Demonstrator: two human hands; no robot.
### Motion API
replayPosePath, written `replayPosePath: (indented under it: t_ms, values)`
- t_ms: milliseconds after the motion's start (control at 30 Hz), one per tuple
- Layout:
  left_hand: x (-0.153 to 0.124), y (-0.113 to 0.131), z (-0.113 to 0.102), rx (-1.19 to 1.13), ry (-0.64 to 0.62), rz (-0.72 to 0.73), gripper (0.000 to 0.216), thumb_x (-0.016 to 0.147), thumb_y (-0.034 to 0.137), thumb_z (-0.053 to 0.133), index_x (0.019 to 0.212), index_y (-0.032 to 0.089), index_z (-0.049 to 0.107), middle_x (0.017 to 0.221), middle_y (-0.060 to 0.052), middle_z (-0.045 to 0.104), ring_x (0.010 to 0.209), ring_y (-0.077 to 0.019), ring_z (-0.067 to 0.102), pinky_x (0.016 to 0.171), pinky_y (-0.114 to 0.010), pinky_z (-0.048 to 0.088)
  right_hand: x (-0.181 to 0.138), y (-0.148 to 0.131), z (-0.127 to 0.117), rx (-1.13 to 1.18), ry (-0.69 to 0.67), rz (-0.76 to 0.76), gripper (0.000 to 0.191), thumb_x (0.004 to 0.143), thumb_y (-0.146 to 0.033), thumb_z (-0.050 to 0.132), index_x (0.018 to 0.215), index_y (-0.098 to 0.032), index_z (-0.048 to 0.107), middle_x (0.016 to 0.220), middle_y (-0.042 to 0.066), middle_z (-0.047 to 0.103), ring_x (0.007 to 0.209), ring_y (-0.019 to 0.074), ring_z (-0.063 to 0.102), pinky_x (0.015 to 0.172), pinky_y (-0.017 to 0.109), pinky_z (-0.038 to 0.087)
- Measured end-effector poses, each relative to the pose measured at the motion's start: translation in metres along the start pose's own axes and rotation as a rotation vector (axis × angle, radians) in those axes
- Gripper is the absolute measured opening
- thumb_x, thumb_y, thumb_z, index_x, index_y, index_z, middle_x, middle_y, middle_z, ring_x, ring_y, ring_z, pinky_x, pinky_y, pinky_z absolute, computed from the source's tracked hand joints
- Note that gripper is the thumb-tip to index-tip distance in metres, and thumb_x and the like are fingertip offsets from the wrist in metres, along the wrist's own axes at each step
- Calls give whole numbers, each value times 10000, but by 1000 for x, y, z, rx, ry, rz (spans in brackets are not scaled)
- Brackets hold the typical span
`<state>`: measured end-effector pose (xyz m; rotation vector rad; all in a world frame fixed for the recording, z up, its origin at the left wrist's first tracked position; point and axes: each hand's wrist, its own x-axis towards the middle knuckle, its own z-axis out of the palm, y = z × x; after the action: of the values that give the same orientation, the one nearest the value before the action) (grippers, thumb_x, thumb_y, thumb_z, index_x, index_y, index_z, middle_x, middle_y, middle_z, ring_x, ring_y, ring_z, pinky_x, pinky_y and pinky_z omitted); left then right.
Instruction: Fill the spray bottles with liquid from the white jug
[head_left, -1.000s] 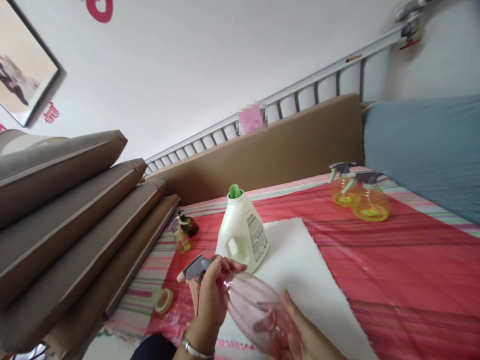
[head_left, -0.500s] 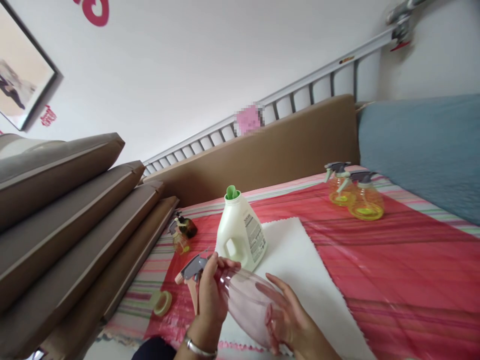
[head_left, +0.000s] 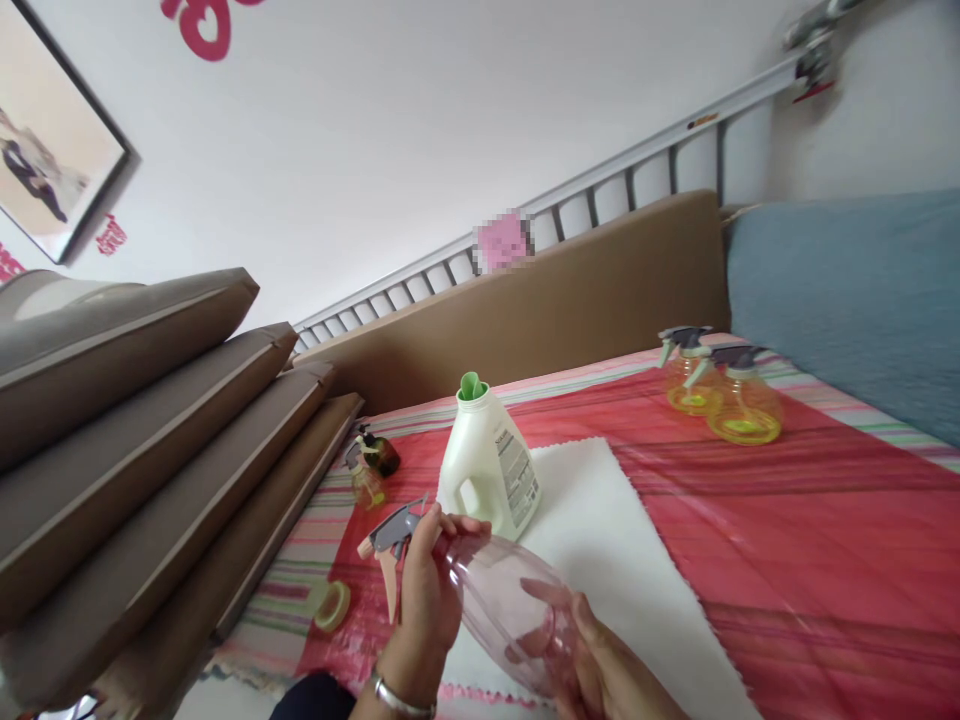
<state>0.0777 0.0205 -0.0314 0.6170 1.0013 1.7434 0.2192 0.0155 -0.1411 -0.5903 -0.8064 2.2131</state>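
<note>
A clear pink spray bottle (head_left: 510,600) lies tilted in the air between my hands, its grey and pink trigger head pointing left. My left hand (head_left: 435,575), with a bracelet at the wrist, is wrapped round the bottle's neck just below the trigger. My right hand (head_left: 600,650) grips the bottle's base, and its fingers show through the clear wall. Just behind the bottle, a white detergent jug (head_left: 487,460) with a green pour spout stands upright on a white cloth (head_left: 622,530).
Two yellow spray bottles (head_left: 742,405) stand at the right on the red sheet (head_left: 810,540). At the left are a small spray bottle (head_left: 365,480), a dark pump bottle (head_left: 382,455) and a pale green cap (head_left: 331,605). Stacked brown cushions (head_left: 150,400) flank the left side.
My right hand has shifted its hold at the bottle's base, its thumb now bent in against the side. The whole view has slid slightly; the left hand keeps its hold on the neck.
</note>
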Motion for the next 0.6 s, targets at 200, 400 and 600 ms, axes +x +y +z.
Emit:
replayPosePath:
  t_ms: [200,400,600]
  values:
    - [6,-6,-3,19,104,82,272,674,342,689,528,164,544,556,-28,645,621,-208,648,727,-359,484,10,7,8,-77,116,-199,1099,550,-690,703,1375,-423,29,1447,164,209,662,180,637,421,297,485]
    - [2,-6,0,-20,-13,-4,279,756,368,616,573,166,555,634,-61,681,710,-246,663,789,-405,459,8,4,-1,4,-52,23,1096,576,-812,545,1376,-302,-4,997,109,548,506,189,643,375,233,387]
    - [0,-8,-1,-9,-10,49,263,767,339,610,572,169,561,634,-46,680,755,-244,662,870,-416,418,2,-5,10,-50,113,-63,989,662,-812,436,1397,-307,7,1362,257,294,518,156,633,369,290,445]
